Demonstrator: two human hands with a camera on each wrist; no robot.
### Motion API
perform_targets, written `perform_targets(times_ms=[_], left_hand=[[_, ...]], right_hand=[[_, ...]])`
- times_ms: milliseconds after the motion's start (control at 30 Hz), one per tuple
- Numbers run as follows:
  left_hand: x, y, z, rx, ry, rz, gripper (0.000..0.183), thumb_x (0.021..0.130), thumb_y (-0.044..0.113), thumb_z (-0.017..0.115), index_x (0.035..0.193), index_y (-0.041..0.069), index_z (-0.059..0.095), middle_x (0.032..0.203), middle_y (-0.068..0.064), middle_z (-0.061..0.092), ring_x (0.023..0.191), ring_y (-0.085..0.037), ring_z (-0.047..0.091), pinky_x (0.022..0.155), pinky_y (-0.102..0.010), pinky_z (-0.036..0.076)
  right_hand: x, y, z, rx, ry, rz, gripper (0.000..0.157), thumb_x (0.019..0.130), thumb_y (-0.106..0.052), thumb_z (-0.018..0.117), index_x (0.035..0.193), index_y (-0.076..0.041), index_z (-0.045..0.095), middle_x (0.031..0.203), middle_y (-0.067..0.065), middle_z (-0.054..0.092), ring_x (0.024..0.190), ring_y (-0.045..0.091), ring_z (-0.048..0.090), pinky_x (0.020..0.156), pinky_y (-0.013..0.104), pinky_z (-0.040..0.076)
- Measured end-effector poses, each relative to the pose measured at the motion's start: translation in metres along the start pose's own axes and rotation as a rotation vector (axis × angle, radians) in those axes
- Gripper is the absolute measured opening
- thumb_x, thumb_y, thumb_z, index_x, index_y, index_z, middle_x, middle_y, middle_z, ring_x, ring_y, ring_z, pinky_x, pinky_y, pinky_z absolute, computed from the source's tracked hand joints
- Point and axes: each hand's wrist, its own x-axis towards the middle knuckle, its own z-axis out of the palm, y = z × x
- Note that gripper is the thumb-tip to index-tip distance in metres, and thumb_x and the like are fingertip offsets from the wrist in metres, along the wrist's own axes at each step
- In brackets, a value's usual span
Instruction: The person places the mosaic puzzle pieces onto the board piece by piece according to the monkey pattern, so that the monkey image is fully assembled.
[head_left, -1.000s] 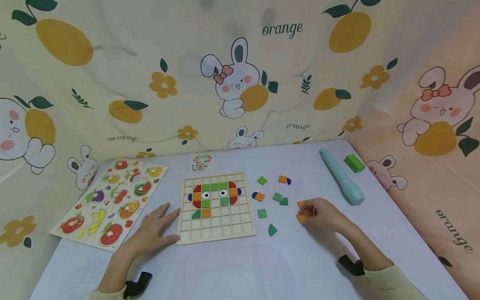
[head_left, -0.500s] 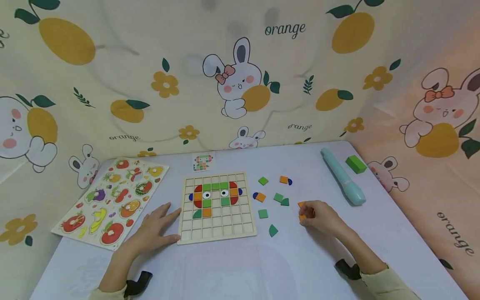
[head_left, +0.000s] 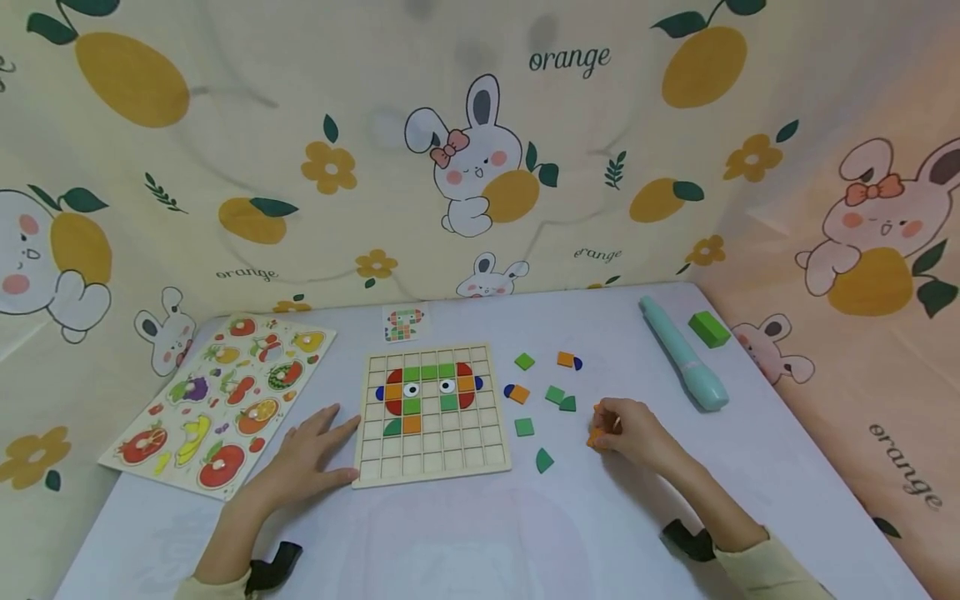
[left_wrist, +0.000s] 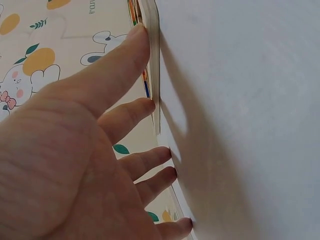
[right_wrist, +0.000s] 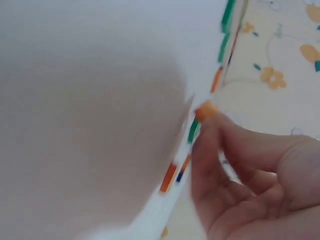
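Note:
Between right thumb and fingertips an orange tile [right_wrist: 205,110] is pinched, lifted just off the table in the right wrist view. The right hand [head_left: 637,433] hovers right of the loose pieces, partly covering a second orange tile [right_wrist: 168,178] on the table. The wooden grid board [head_left: 457,454] lies mid-table with a partial face pattern of coloured tiles and two round eye pieces. My left hand [head_left: 307,462] rests with spread fingers at the board's left edge; in the left wrist view the thumb and index finger touch that edge.
Several loose tiles lie right of the board, among them a green quarter-circle [head_left: 544,460] and a green square [head_left: 524,427]. A small pattern card [head_left: 405,323] stands behind. A fruit board [head_left: 168,417] is far left. A teal pen-like device [head_left: 684,358] and green block [head_left: 708,329] sit right.
The right hand has drawn slightly to the left, and the orange tile it pinches moved with it. The left hand stays at the board's edge.

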Motion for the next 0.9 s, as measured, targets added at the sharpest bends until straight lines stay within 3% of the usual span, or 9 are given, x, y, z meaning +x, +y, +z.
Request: perform_targets(times_ms=[167,333,667,900], left_hand=[[0.001,0.0,0.0,0.001,0.002,0.005,0.081,0.082,0.051,0.077,0.148,0.013,0.049,0.155,-0.029,0.031,0.141,-0.054,0.025,0.103,-0.08,0.019],[0.002,0.0,0.001,-0.002,0.004,-0.001,0.081,0.082,0.05,0.077,0.148,0.013,0.049,0.155,-0.029,0.031,0.141,-0.054,0.025,0.104,-0.08,0.018],[-0.001,-0.001,0.0,0.001,0.023,0.01,0.08,0.082,0.048,0.078,0.147,0.012,0.05,0.154,-0.03,0.033,0.139,-0.055,0.027,0.102,-0.081,0.018],[0.001,-0.002,0.002,-0.007,0.018,0.019,0.081,0.082,0.052,0.077,0.147,0.013,0.05,0.154,-0.03,0.032,0.14,-0.055,0.027,0.102,-0.081,0.017]], right_hand=[[0.021,-0.018,0.017,0.223,-0.063,-0.087,0.013,0.087,0.01,0.067,0.095,0.001,0.068,0.089,0.01,0.064,0.072,0.02,0.058,0.061,0.022,0.053],[0.05,-0.055,0.047,0.268,-0.114,-0.134,0.012,0.088,0.006,0.068,0.098,0.0,0.071,0.089,0.008,0.064,0.074,0.019,0.057,0.063,0.022,0.051],[0.106,-0.116,0.109,0.253,-0.219,-0.192,0.009,0.086,0.008,0.071,0.091,0.001,0.072,0.083,0.006,0.067,0.075,0.013,0.058,0.068,0.021,0.052],[0.119,-0.128,0.129,0.122,-0.201,-0.17,0.011,0.087,0.007,0.07,0.089,-0.002,0.074,0.081,0.003,0.065,0.072,0.011,0.054,0.065,0.02,0.048]])
